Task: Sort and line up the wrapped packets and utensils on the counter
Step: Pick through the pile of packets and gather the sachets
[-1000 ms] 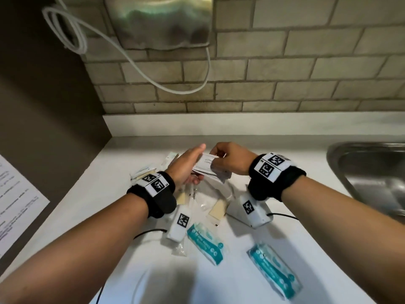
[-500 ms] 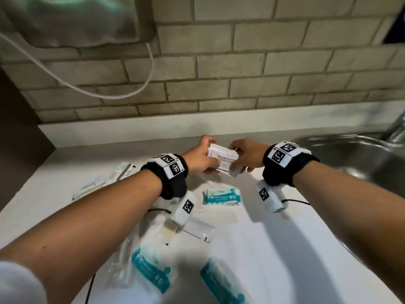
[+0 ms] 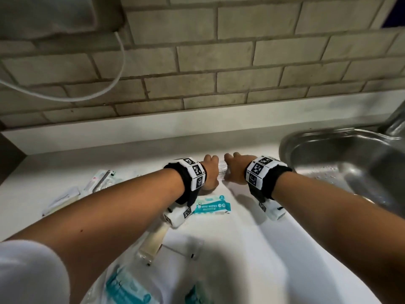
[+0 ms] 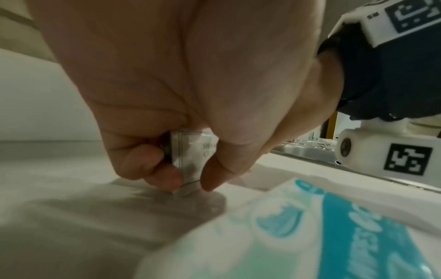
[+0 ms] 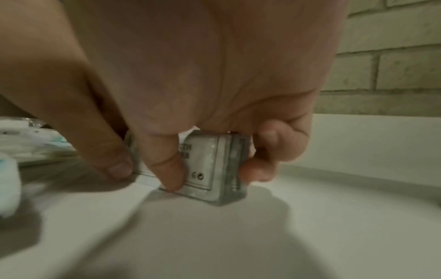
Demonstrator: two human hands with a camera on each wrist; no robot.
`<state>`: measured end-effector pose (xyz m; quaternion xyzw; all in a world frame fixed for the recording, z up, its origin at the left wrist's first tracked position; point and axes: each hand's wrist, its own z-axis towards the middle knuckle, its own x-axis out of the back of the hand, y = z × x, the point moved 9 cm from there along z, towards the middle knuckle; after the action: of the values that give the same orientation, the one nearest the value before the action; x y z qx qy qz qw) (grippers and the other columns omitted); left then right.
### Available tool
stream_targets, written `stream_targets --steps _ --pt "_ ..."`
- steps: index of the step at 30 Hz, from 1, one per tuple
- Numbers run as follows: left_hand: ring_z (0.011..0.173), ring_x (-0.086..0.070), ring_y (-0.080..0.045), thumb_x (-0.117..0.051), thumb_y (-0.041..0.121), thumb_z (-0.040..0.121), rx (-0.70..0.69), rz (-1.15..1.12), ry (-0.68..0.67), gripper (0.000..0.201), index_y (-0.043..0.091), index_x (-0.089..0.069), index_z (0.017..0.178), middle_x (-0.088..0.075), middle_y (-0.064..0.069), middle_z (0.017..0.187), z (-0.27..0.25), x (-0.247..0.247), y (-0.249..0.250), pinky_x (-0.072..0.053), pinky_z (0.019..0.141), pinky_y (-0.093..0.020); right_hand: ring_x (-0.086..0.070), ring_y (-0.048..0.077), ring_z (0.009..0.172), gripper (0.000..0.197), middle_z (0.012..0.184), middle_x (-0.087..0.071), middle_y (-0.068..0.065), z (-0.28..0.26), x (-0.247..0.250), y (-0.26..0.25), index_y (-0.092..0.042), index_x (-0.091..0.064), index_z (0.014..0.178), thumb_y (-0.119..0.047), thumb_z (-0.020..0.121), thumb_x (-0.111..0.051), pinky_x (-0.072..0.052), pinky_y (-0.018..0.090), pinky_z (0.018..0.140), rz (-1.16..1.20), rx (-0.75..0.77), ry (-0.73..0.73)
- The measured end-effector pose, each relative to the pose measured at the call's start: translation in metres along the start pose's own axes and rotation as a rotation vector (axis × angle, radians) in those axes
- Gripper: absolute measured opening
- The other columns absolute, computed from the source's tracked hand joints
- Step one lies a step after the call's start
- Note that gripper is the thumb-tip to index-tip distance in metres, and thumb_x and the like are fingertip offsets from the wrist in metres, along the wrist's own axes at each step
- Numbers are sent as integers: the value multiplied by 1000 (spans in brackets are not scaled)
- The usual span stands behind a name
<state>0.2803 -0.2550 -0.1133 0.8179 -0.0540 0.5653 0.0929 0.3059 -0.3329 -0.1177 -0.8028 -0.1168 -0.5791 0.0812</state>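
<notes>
A small stack of white, clear-wrapped sachets with black print (image 3: 221, 172) is held upright on its lower edge against the white bench (image 3: 252, 238), gripped at both ends. The left hand (image 3: 209, 172) is curled round the stack's left end, which is pinched between thumb and fingertips (image 4: 164, 177) in the left wrist view. The right hand (image 3: 235, 168) is closed round the opposite end; in the right wrist view the thumb and one finger (image 5: 167, 169) are pressed on the printed face, and the other fingers are wrapped behind the stack (image 5: 214, 169). The lower corner of the stack is seen touching the bench.

Just nearer the person than the left hand, a flat teal-and-white packet marked "MINI WIPES" (image 3: 211, 206) is laid on the bench; it also fills the lower right of the left wrist view (image 4: 310, 236). Further back, under the left forearm, a pale yellow item in a clear wrapper (image 3: 152, 242) and two more teal packets (image 3: 125, 290) are found. To the left of the left hand, several clear-wrapped white items (image 3: 98, 181) are scattered; what they are cannot be told. To the right of the right hand, a stainless steel sink (image 3: 341, 154) is set into the bench.
</notes>
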Motion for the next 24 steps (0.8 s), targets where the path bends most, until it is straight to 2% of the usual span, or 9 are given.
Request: stream_targets --steps 4,7,9,10,12,15,17,20,24 --pt "116 -53 -35 -48 30 97 23 -93 -37 53 6 -28 140 -27 -12 142 1 -3 0 -40 92 -40 -56 34 111 54 125 -46 12 5 -7 -1 -5 -41 130 -29 86 -61 -48 41 89 123 -11 -30" --pt "112 -54 -33 -38 27 100 2 -176 -53 46 10 -32 142 -30 -13 141 3 1 -9 -41 97 -37 -57 31 101 43 124 -54 12 6 -2 6 -5 -51 121 -29 87 -59 -44 35 78 162 11 -39" --pt "111 -55 -32 -35 21 100 -5 -274 -79 46 12 -34 145 -41 -14 136 3 4 -16 -43 98 -34 -59 26 90 39 110 -62 10 6 2 15 -5 -53 118 -26 86 -61 -43 29 71 265 -1 -73" --pt "106 -59 -31 -35 15 99 -5 -350 -93 46 12 -34 145 -52 -15 128 4 4 -18 -46 94 -34 -58 23 81 40 100 -64 9 5 4 19 -4 -54 117 -24 84 -63 -42 28 65 343 -16 -102" --pt "74 -64 -24 -36 5 98 45 -594 -144 49 12 -32 146 -65 -14 91 7 -1 -24 -52 72 -30 -50 20 64 39 77 -62 7 4 4 25 0 -62 108 -20 76 -67 -38 25 53 452 -37 -170" --pt "48 -54 -14 -44 2 97 90 -729 -167 37 10 -40 133 -60 -8 67 12 -4 -29 -48 51 -23 -51 19 60 23 60 -63 2 7 -4 32 -10 -69 77 -25 59 -67 -39 25 55 462 -87 -267" --pt "41 -53 -10 -49 3 96 80 -706 -153 21 9 -45 116 -60 -7 65 17 -2 -30 -48 52 -24 -50 19 59 16 57 -62 0 11 -8 35 -17 -65 60 -28 49 -64 -38 28 59 452 -128 -284" --pt "35 -52 -6 -54 4 94 74 -676 -122 7 9 -53 98 -61 -6 61 25 2 -31 -51 55 -25 -47 18 54 9 52 -60 -1 12 -2 36 -16 -61 51 -24 46 -62 -38 27 58 442 -162 -256" --pt "49 -55 -15 -62 8 88 64 -620 -78 13 1 -69 97 -61 -6 59 32 6 -38 -54 73 -31 -49 20 50 13 51 -62 0 15 2 37 -14 -61 48 -26 43 -63 -41 28 57 402 -171 -240"
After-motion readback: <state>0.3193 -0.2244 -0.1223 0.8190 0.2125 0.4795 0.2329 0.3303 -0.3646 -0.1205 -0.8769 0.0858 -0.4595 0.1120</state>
